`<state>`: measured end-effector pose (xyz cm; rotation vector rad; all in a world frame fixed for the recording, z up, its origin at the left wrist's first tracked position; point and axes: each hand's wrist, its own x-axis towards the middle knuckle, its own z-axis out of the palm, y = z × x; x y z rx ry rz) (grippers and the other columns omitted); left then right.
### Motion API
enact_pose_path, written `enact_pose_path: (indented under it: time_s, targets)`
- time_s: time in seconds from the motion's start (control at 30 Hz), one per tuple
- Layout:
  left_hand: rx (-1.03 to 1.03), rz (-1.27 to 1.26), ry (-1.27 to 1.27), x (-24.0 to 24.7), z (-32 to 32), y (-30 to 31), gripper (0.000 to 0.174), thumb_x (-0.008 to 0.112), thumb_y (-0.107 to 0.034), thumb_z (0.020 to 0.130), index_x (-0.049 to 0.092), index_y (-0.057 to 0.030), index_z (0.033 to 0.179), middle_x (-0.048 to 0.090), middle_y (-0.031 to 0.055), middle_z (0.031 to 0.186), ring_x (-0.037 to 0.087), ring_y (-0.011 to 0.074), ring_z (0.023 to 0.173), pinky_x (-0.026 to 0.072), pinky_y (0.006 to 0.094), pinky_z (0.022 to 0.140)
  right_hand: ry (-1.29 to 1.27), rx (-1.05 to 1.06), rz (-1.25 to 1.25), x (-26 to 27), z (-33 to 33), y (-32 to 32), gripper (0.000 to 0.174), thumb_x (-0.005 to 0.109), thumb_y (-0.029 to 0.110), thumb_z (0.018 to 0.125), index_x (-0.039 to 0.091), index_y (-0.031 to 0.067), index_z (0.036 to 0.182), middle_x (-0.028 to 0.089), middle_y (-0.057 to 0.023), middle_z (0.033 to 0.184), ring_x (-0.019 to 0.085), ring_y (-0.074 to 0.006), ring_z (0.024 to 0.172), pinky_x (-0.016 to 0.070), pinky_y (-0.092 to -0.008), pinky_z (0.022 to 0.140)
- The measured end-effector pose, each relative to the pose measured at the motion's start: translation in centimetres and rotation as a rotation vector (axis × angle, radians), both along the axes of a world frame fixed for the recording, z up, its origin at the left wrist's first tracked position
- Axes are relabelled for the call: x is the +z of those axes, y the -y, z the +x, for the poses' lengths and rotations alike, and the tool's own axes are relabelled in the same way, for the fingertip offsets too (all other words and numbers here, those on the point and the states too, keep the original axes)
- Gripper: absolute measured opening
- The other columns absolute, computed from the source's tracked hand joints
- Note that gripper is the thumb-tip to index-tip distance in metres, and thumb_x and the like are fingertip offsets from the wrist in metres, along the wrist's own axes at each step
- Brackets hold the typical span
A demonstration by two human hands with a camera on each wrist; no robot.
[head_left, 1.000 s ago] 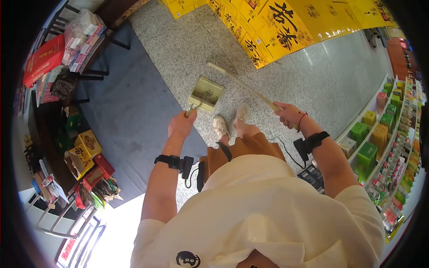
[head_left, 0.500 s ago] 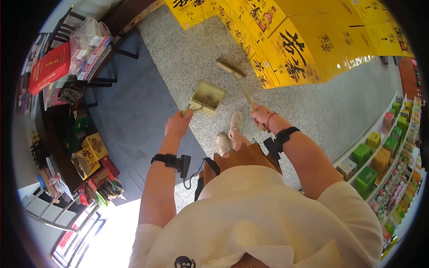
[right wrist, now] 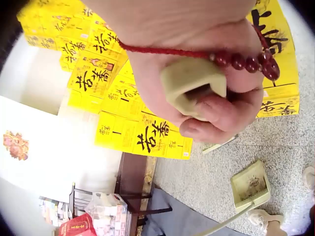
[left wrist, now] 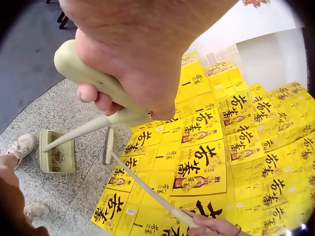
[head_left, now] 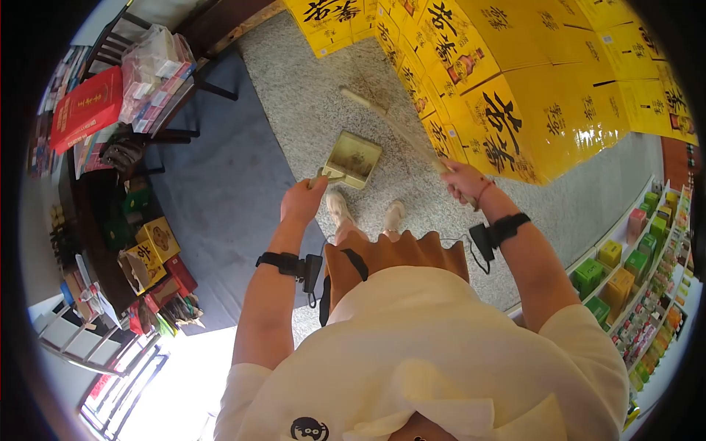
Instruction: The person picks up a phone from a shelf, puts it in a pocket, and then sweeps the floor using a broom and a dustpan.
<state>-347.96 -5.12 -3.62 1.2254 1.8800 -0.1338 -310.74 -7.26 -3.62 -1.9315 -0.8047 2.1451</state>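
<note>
In the head view, my left hand (head_left: 303,203) grips the handle of a pale green long-handled dustpan (head_left: 376,157). Its pan stands on the speckled floor in front of my feet, with dark debris inside. Curled fingers wrap the thick upper grip (left wrist: 101,78) in the left wrist view. My right hand (head_left: 465,181) holds the pole of a broom (head_left: 406,134), whose head lies on the floor beyond the dustpan, close to the yellow boxes. In the right wrist view, the hollow end of the broom handle (right wrist: 189,78) shows inside my curled fingers.
Stacked yellow cartons (head_left: 529,88) fill the far right. Shelves of small boxes (head_left: 610,272) run along the right side. To the left lie a grey mat (head_left: 220,184), a chair loaded with packages (head_left: 158,70) and a red bag (head_left: 88,106). Both shoes (head_left: 395,214) stand near the dustpan.
The broom swung in toward me, then back out to the right with my right hand. My feet have stepped, and the yellow cartons now fill more of the head view. The dustpan has shifted slightly right.
</note>
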Motion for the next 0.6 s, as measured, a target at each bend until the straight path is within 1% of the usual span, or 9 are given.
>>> enact_pose_path:
  time_s: [0.13, 0.2, 0.23, 0.3, 0.33, 0.4, 0.47, 0.57, 0.6]
  targets:
    - [-0.043, 0.001, 0.017, 0.7, -1.3, -4.3, 0.057, 0.046, -0.057, 0.08, 0.065, -0.0049, 0.095, 0.065, 0.0179, 0.091, 0.061, 0.034, 0.09, 0.0462, 0.0408, 0.078, 0.028, -0.11, 0.05, -2.6, -2.9, -6.0, 0.065, 0.052, 0.018, 0.089, 0.021, 0.0179, 0.146, 0.048, -0.0048, 0.06, 0.043, -0.0113, 0.043, 0.0361, -0.0286, 0.036]
    - [-0.047, -0.082, 0.038, 1.6, -2.4, -7.2, 0.058, 0.045, -0.056, 0.08, 0.065, -0.0043, 0.097, 0.065, 0.0189, 0.094, 0.061, 0.0349, 0.093, 0.0461, 0.0415, 0.079, 0.1, -0.315, -0.024, -2.9, -5.4, -8.8, 0.056, 0.052, 0.019, 0.089, 0.029, 0.0154, 0.141, 0.046, -0.005, 0.056, 0.043, -0.0133, 0.042, 0.0369, -0.0304, 0.037]
    - [-0.055, -0.083, 0.036, 2.0, -3.1, -8.6, 0.058, 0.045, -0.056, 0.08, 0.065, -0.0043, 0.097, 0.065, 0.0189, 0.094, 0.061, 0.0349, 0.093, 0.0461, 0.0415, 0.079, 0.099, -0.323, -0.026, -3.3, -6.5, -9.6, 0.056, 0.052, 0.019, 0.089, 0.029, 0.0154, 0.141, 0.046, -0.005, 0.056, 0.043, -0.0133, 0.042, 0.0369, -0.0304, 0.037]
    - [-0.1, -0.108, 0.054, 2.5, -4.5, -11.4, 0.058, 0.045, -0.055, 0.081, 0.064, -0.004, 0.101, 0.065, 0.0185, 0.097, 0.061, 0.0349, 0.095, 0.0462, 0.0418, 0.081, 0.131, -0.324, -0.008, -4.7, -8.7, -10.7, 0.039, 0.051, 0.019, 0.089, 0.041, 0.0134, 0.127, 0.046, -0.0049, 0.055, 0.045, -0.0151, 0.042, 0.0378, -0.0316, 0.037]
    - [-0.102, -0.112, 0.057, 2.3, -5.3, -12.4, 0.058, 0.045, -0.055, 0.081, 0.064, -0.004, 0.101, 0.065, 0.0185, 0.097, 0.061, 0.0349, 0.095, 0.0462, 0.0418, 0.081, 0.169, -0.223, 0.045, -5.9, -9.7, -10.8, 0.028, 0.052, 0.019, 0.088, 0.044, 0.0123, 0.114, 0.046, -0.0051, 0.054, 0.046, -0.0164, 0.043, 0.0382, -0.0315, 0.038]
    - [-0.23, 0.018, -0.031, 1.8, -7.1, -14.7, 0.058, 0.045, -0.054, 0.08, 0.064, -0.0039, 0.102, 0.065, 0.0177, 0.098, 0.061, 0.0342, 0.096, 0.0463, 0.0415, 0.082, 0.166, -0.163, 0.027, -7.5, -11.6, -10.6, 0.033, 0.051, 0.017, 0.087, 0.043, 0.0108, 0.119, 0.049, -0.0065, 0.056, 0.05, -0.0175, 0.045, 0.0386, -0.0332, 0.039]
    - [-0.239, 0.01, -0.022, 1.9, -8.6, -17.1, 0.059, 0.045, -0.054, 0.08, 0.064, -0.0037, 0.103, 0.065, 0.0176, 0.1, 0.06, 0.0343, 0.096, 0.0463, 0.0414, 0.083, 0.161, -0.111, 0.011, -7.0, -13.7, -10.6, 0.039, 0.05, 0.016, 0.086, 0.041, 0.0092, 0.123, 0.052, -0.0078, 0.057, 0.053, -0.0187, 0.046, 0.039, -0.0348, 0.04]
    - [-0.24, -0.038, 0.01, 1.9, -10.6, -20.0, 0.06, 0.045, -0.054, 0.08, 0.063, -0.0031, 0.105, 0.065, 0.018, 0.102, 0.06, 0.0346, 0.097, 0.0463, 0.0412, 0.083, 0.159, -0.087, -0.065, -3.4, -16.4, -10.5, 0.049, 0.053, 0.016, 0.086, 0.04, 0.0127, 0.133, 0.051, -0.0057, 0.058, 0.051, -0.0166, 0.047, 0.0382, -0.0321, 0.04]
    - [-0.231, -0.066, 0.028, 1.9, -11.4, -20.9, 0.06, 0.045, -0.054, 0.08, 0.063, -0.0028, 0.105, 0.064, 0.0183, 0.102, 0.06, 0.0348, 0.098, 0.0463, 0.0411, 0.083, 0.173, -0.154, -0.077, -2.1, -16.8, -10.7, 0.053, 0.054, 0.017, 0.085, 0.038, 0.0157, 0.136, 0.05, -0.0047, 0.059, 0.049, -0.0153, 0.047, 0.0378, -0.0309, 0.04]
